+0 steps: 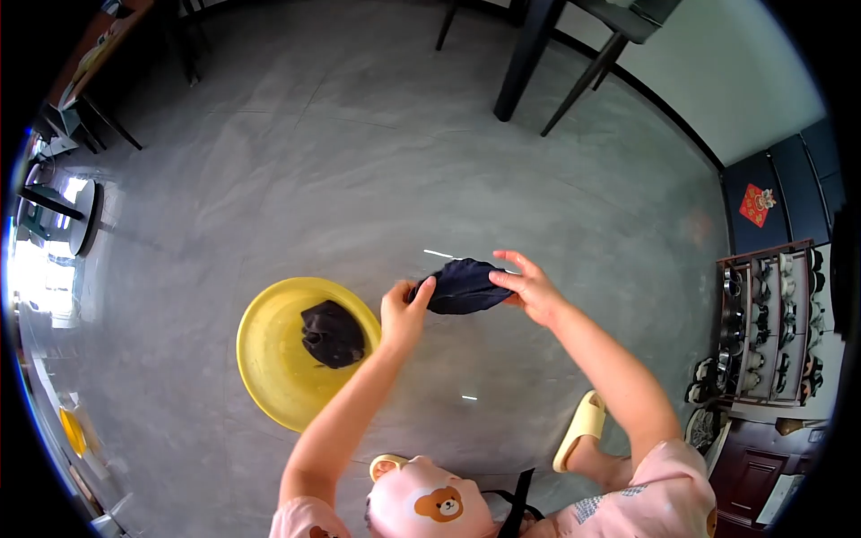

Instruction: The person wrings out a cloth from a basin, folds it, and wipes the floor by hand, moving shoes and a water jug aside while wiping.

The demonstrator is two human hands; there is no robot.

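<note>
Between my two hands a small dark navy cloth [465,287] is stretched sideways above the floor; what kind of garment it is I cannot tell. My left hand [405,312] pinches its left end, thumb on top. At the other end my right hand [527,289] grips the edge between thumb and fingers, with the index finger extended. To the left of my left hand stands a round yellow basin [260,359]. A crumpled, wet-looking black cloth [333,334] lies inside it, towards the right side. My left forearm covers part of the basin's lower right rim.
A shoe rack [776,327] with several pairs of shoes stands along the right wall. A dark table leg [529,63] and a chair [619,22] are at the top. A round stool base [87,218] is on the left. My feet wear yellow slippers [581,430].
</note>
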